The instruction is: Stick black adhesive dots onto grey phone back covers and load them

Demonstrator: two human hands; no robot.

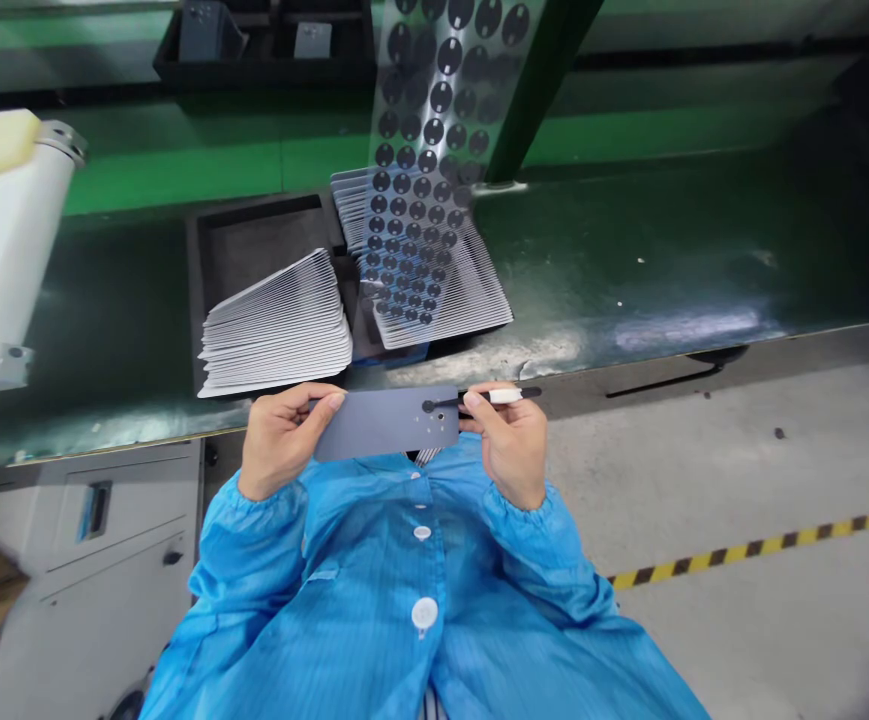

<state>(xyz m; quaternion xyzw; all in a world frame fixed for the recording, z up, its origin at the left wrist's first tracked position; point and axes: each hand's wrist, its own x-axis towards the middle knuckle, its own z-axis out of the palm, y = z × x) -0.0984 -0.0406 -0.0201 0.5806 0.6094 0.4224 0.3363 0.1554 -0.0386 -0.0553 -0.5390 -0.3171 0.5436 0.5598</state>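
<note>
My left hand (pixel 284 440) pinches the left end of a thin grey flat panel (pixel 374 422), thumb on top, just in front of my body. My right hand (pixel 510 440) is closed on slim black tweezers (pixel 530 393) with a white band round the middle. The tweezers point left over the panel's right end, where a small round black sticker (pixel 428 406) sits at their tip. I cannot tell whether the sticker is stuck down. Small holes dot the panel beside it. My right fingers are close to the panel's right edge; contact is unclear.
On the green bench (pixel 629 250) a black tray (pixel 261 235) holds a fanned stack of panels (pixel 280 330). More fanned panels (pixel 471 290) lie to the right, under a hanging clear sheet of round black stickers (pixel 434 130). A white roller (pixel 14 240) stands left; a green post (pixel 539 90) rises behind.
</note>
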